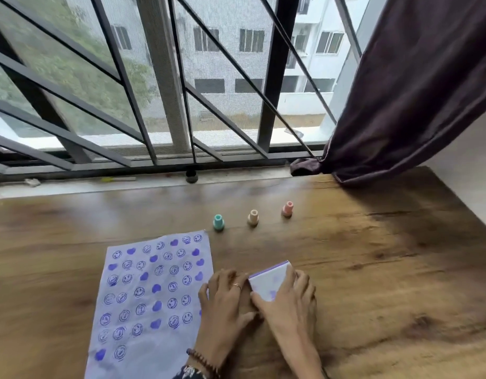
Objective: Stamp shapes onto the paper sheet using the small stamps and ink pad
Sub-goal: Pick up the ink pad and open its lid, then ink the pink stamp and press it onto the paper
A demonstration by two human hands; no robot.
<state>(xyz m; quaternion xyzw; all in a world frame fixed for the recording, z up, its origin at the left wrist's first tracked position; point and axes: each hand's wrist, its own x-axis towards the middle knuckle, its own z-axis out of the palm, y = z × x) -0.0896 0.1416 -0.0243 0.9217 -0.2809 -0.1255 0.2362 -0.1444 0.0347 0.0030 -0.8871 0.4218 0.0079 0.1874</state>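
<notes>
A white paper sheet (151,294) lies on the wooden table, covered with several purple smiley and heart prints. To its right sits the ink pad (269,281), a square white box with a purple edge and purple smudges on its lid. My left hand (225,299) rests against the box's left side with its fingers together. My right hand (288,299) lies over the box's right side and front. Three small stamps stand upright in a row behind: teal (218,222), cream (253,217) and pink (287,209).
The wooden table (386,269) ends at a window sill with a barred, meshed window (165,91) behind. A dark purple curtain (416,86) hangs at the right and touches the table's far right corner. A white wall stands at the right edge.
</notes>
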